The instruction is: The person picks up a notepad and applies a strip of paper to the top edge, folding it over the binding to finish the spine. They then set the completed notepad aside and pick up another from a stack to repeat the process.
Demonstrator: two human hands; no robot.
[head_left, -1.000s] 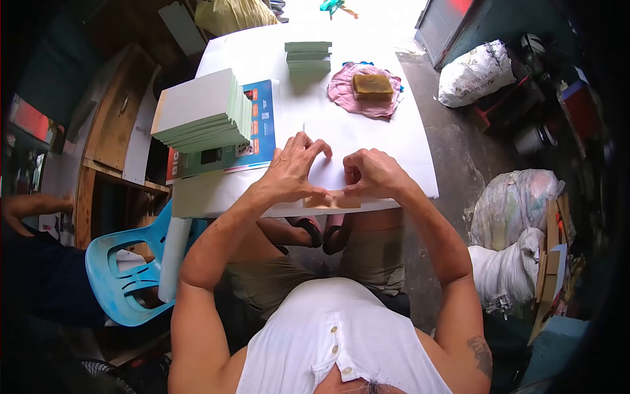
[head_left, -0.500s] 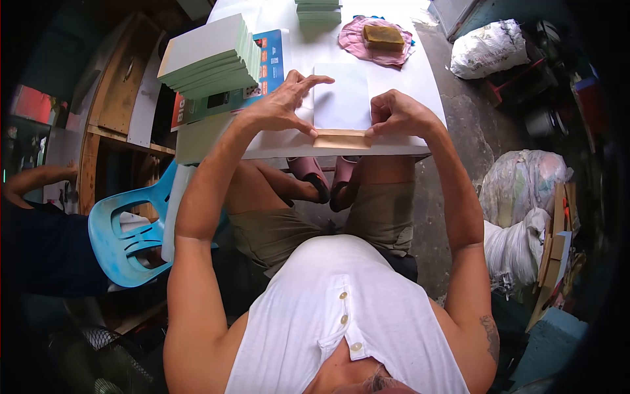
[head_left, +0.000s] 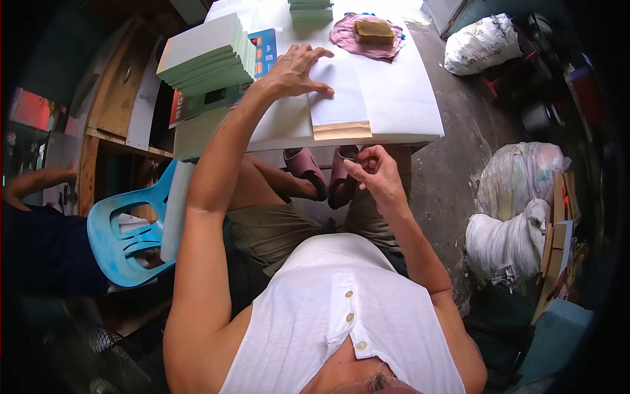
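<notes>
A white paper pad (head_left: 339, 98) with a brown strip (head_left: 342, 130) along its near end lies at the table's front edge. My left hand (head_left: 298, 71) is over its left side, fingers spread and thumb resting on the paper. Below the table edge, in front of my lap, my right hand (head_left: 378, 174) is off the pad. Its fingers are curled toward the thumb in a pinch; whether anything small is between them cannot be made out.
A tall stack of green-edged pads (head_left: 203, 56) stands at the table's left on a printed sheet (head_left: 266, 52). Another stack (head_left: 311, 10) is at the back. A yellow-brown block (head_left: 374, 32) sits on a pink cloth (head_left: 344, 36). A blue chair (head_left: 105, 230) and another person's arm (head_left: 39, 180) are left.
My right hand has left the brown strip and drawn back toward my body, below the table edge. My left hand has moved up from the strip onto the pad's left side.
</notes>
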